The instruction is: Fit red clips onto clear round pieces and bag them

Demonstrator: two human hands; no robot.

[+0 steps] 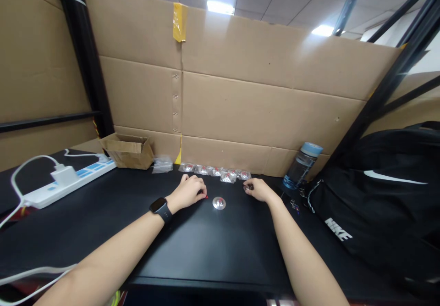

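My left hand (188, 191), with a dark watch (160, 208) on its wrist, is closed low over the table, left of a round shiny disc. A tiny red piece (206, 197) shows at its fingertips. The disc (219, 203) lies flat between my hands, with a domed middle and a red mark. On its right, my right hand (259, 190) pinches a small shiny round piece (246, 187), partly covered by the fingers. Behind both hands, several clear packets (216, 171) with red and silver contents lie in a row.
At the back left stand an open cardboard box (129, 152) and flat clear bags (162, 164). A white power strip (68, 182) with cables lies left. On the right are a water bottle (301, 166), keys (294, 206) and a black backpack (381, 205). Cardboard walls the back.
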